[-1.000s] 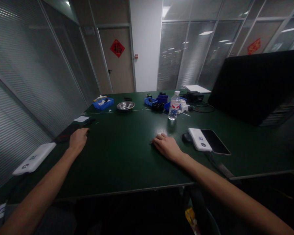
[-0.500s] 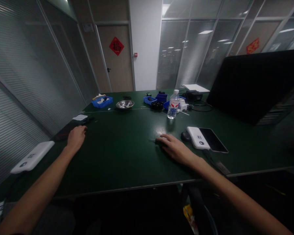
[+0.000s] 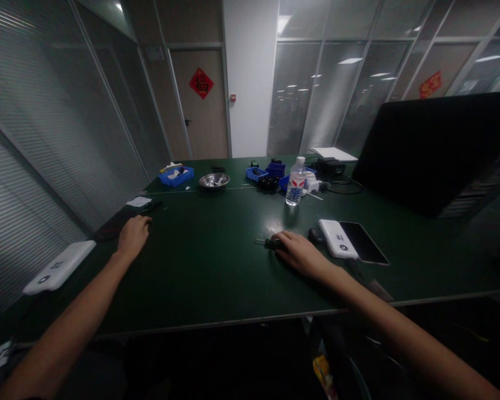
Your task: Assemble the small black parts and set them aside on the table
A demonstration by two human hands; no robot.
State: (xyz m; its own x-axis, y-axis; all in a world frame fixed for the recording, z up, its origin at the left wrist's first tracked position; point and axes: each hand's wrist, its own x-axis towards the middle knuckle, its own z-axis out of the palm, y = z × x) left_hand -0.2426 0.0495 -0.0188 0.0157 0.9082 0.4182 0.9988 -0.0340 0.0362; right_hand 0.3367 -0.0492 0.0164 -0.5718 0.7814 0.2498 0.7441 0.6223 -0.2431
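A small screwdriver (image 3: pixel 270 243) with a dark handle and thin metal shaft lies low over the green table, its tip pointing left. My right hand (image 3: pixel 298 253) is closed over the handle's rear end. Over at the left, my left hand (image 3: pixel 133 239) rests on the tabletop with curled fingers; whatever may be inside them is hidden. Just beyond those fingertips lies a dark, slim tool (image 3: pixel 153 206), too dim to name. A black rounded object (image 3: pixel 315 235) sits beside my right hand, touching or close to a white power bank (image 3: pixel 337 239).
A water bottle (image 3: pixel 295 182) stands upright past my right hand. Farther back are a metal bowl (image 3: pixel 214 181), a blue tray (image 3: pixel 177 176) and several blue bins. A phone (image 3: pixel 363 243) and large black monitor (image 3: pixel 437 153) occupy the right; another white power bank (image 3: pixel 60 268) lies left.
My right hand has slid slightly back along the screwdriver, so more of its handle shows. My left hand keeps nearly the same place. The whole view has shifted a little.
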